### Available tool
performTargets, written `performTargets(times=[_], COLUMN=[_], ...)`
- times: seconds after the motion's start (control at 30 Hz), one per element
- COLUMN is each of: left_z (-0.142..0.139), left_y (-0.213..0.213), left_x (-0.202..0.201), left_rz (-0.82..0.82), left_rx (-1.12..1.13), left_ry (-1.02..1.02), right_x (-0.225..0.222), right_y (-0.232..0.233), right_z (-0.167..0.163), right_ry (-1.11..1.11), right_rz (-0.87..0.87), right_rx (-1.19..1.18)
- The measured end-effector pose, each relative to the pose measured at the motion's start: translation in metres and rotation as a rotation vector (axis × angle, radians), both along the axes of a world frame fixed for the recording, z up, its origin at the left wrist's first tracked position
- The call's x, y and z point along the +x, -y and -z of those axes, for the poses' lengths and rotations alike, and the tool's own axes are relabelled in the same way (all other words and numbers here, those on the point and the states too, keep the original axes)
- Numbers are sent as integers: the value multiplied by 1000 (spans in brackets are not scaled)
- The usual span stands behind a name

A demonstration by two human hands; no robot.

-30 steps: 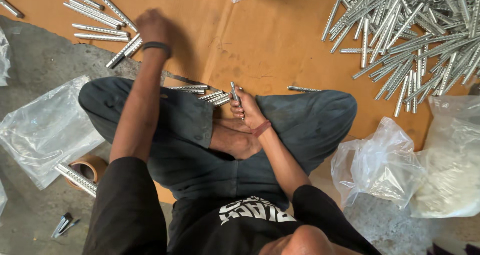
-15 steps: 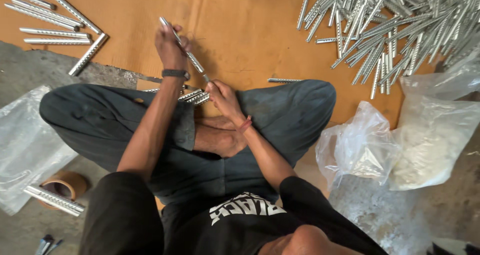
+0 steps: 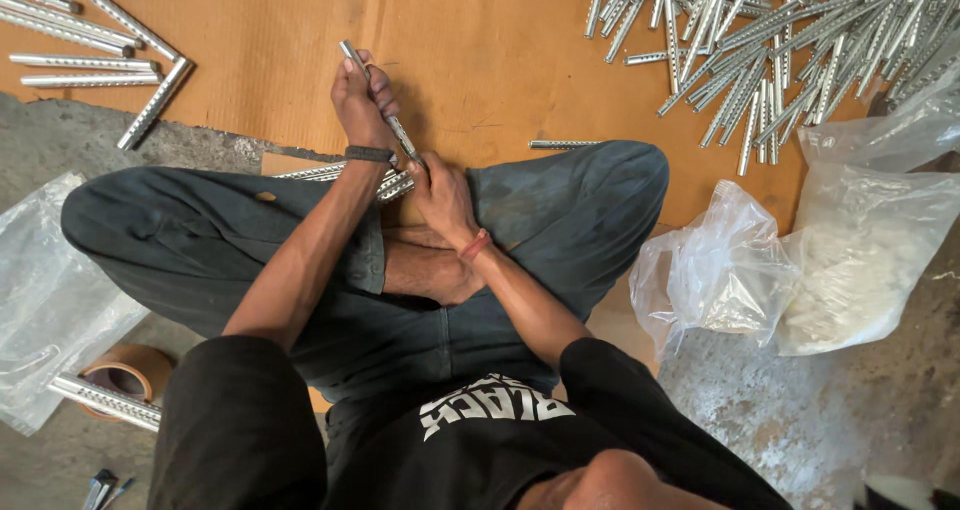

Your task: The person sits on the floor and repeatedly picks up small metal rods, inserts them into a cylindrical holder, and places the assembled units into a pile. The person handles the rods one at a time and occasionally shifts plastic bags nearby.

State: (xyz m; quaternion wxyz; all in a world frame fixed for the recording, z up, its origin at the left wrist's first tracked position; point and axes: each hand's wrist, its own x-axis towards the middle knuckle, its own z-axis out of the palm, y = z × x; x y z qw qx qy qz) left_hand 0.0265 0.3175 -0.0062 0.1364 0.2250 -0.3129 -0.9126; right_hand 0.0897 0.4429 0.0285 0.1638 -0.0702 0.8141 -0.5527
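Note:
I sit cross-legged on brown cardboard [image 3: 270,30]. My left hand [image 3: 358,100] is closed around the upper part of a long perforated metal strip [image 3: 355,58], which slants down to the right. My right hand [image 3: 440,195] meets the strip's lower end just in front of my crossed legs, fingers closed on it. A few more metal strips [image 3: 330,174] lie on the cardboard behind my left wrist, partly hidden by it.
A large heap of metal strips [image 3: 780,40] lies at the upper right. Several strips [image 3: 90,45] lie sorted at the upper left. Clear plastic bags [image 3: 800,260] sit at right, another bag [image 3: 50,290] at left, beside a tape roll [image 3: 125,370] under a strip.
My left hand came back from the strips at upper left carrying one strip. It now holds it near my legs, where my right hand has joined its lower end.

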Motion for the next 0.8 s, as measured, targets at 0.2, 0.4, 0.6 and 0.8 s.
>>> performTargets(times=[0.2, 0.4, 0.6, 0.8], left_z=[24, 20, -34, -51], left_y=[31, 19, -97, 41], left_x=[-12, -60, -150, -67], left_rz=[286, -25, -137, -91], left_rx=[479, 158, -1494, -1313], left_ry=[-285, 165, -305, 516], right_x=[-14, -15, -8, -9], right_y=[-23, -27, -4, -9], right_z=[8, 22, 41, 58], right_ry=[1294, 1162, 1093, 1137], right_rz=[-198, -19, 230, -24], right_rx=[-1018, -1014, -634, -868])
